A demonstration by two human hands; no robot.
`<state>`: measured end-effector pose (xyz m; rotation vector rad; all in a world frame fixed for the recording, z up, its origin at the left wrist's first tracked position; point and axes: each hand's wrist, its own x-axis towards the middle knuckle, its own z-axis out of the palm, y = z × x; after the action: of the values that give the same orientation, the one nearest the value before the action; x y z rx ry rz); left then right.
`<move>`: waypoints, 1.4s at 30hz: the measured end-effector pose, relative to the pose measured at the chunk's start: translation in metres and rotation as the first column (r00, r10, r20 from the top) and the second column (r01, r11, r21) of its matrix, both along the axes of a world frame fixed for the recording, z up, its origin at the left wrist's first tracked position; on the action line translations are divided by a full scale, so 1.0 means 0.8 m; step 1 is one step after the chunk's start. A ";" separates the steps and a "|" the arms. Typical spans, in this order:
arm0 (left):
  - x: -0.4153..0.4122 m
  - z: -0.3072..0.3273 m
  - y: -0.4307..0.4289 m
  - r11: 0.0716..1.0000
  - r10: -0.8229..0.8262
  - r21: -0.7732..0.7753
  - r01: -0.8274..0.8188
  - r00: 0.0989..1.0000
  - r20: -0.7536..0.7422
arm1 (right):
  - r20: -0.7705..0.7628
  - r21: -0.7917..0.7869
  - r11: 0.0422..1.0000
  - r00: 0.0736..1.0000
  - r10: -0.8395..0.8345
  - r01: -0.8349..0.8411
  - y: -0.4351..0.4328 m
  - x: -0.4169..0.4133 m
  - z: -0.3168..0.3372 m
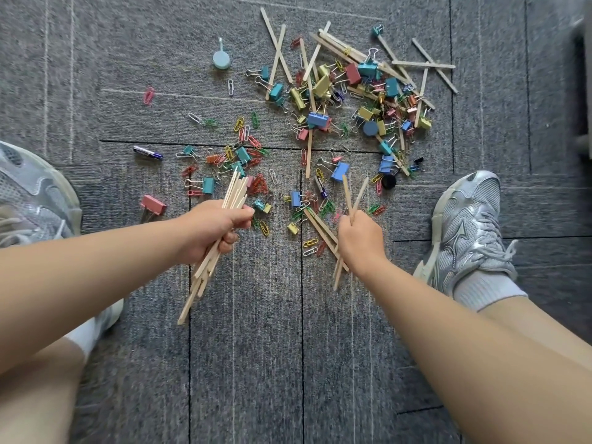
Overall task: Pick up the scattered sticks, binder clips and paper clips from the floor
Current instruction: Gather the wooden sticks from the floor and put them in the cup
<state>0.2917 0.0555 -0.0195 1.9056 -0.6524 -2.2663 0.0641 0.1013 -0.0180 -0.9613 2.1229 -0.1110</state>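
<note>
Item 1: left hand (211, 229), fingers and thumb curled tight round a thick bundle of sticks (236, 191); the bundle ran slantwise through the fist, fanned tips above the thumb and long ends trailing below the wrist, clear of the carpet (272, 347). Item 2: right hand (362, 238), closed in a fist on a small set of sticks (346, 195); 2 tips stood out above the knuckles in a narrow V and the lower ends showed below the wrist. Item 3: loose stick (320, 226) lying flat on the carpet, passing under the right hand; whether the hand touched it could not be told. Item 4: 2 grey sports shoes, left shoe (28, 193) and right shoe (467, 229), set either side of the spill. Item 5: near scatter between the hands and beyond them, coloured paper clips (260, 186), a pink binder clip (153, 204) left of the left hand, a blue binder clip (340, 172) just past the right-hand tips, a purple battery (148, 152), a black round cap (388, 181). Item 6: main heap (352, 88) farther off toward the right, binder clips in blue, yellow, teal and pink tangled with many sticks lying across one another. Item 7: 2 crossed sticks (278, 56) at the heap's left edge. Item 8: pale blue round piece (221, 59), apart at far left.
</note>
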 end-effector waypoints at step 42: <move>0.047 0.047 -0.033 0.959 0.264 -0.042 -0.281 0.934 -0.240 | 0.728 0.240 0.960 0.627 -0.278 0.147 -0.063 0.180 0.059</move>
<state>0.3293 0.0289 0.0183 1.5526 -0.4071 -2.2036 0.2080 0.0513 0.0291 -0.4239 1.4039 -0.3905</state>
